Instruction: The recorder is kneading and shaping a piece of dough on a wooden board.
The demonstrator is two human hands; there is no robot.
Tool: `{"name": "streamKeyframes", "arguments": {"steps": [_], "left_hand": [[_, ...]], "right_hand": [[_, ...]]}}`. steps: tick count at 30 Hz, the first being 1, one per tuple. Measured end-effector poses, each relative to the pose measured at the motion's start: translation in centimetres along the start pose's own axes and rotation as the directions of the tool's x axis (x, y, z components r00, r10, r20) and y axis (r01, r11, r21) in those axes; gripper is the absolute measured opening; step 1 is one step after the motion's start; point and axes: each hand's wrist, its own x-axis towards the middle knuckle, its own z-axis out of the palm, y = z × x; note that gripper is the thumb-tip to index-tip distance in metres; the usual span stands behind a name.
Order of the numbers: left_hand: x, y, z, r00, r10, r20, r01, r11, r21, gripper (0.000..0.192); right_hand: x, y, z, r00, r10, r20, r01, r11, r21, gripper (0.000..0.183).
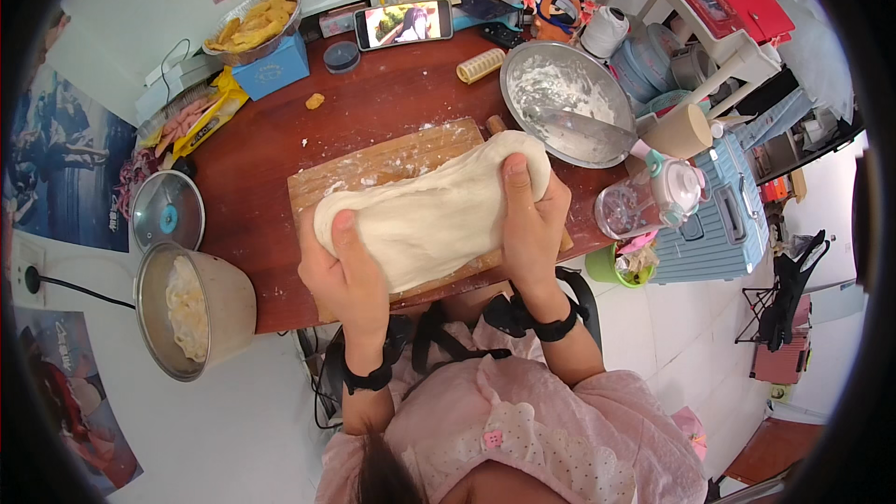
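Observation:
A long slab of pale dough (434,217) stretches between my two hands above a wooden board (392,150). My left hand (346,266) grips its left end, thumb on top and fingers hidden beneath. At the right end, my right hand (532,224) holds the dough the same way, its thumb pressed on the upper face near a rounded, folded edge. Flour dusts the bare back part of the board. Whether the dough's underside touches the board cannot be made out.
Behind my right hand stands a steel bowl (567,105) with flour and a knife (584,124) across it. A plastic bottle (630,206) is at the right edge. To the left are a glass lid (168,210) and a pot (227,301). A phone (404,23) leans at the back.

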Motion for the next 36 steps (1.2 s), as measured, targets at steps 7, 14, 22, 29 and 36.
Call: {"name": "streamKeyframes", "arguments": {"steps": [7, 14, 22, 29, 36], "left_hand": [[1.1, -2.2, -1.5, 0.975, -0.182, 0.127, 0.192, 0.978, -0.077, 0.03], [1.1, -1.8, -1.4, 0.932, -0.236, 0.277, 0.274, 0.956, -0.105, 0.034], [3.2, -1.1, -2.2, 0.923, -0.197, 0.331, 0.251, 0.959, -0.128, 0.031], [3.2, 0.1, -2.3, 0.93, -0.178, 0.323, 0.242, 0.955, -0.17, 0.042], [1.9, -3.8, -3.7, 0.869, -0.317, 0.379, 0.314, 0.947, 0.072, 0.032]], "right_hand": [[1.1, 0.6, -0.9, 0.959, 0.184, 0.215, -0.158, 0.979, -0.132, 0.026], [1.3, 0.6, -1.7, 0.918, -0.155, 0.365, 0.345, 0.766, -0.543, 0.05], [2.2, -0.7, -0.9, 0.933, -0.13, 0.336, 0.278, 0.853, -0.441, 0.028], [1.9, -0.7, -0.5, 0.948, -0.133, 0.289, 0.28, 0.777, -0.563, 0.029], [1.8, 4.2, -3.3, 0.902, 0.256, 0.348, -0.006, 0.813, -0.582, 0.026]]}}
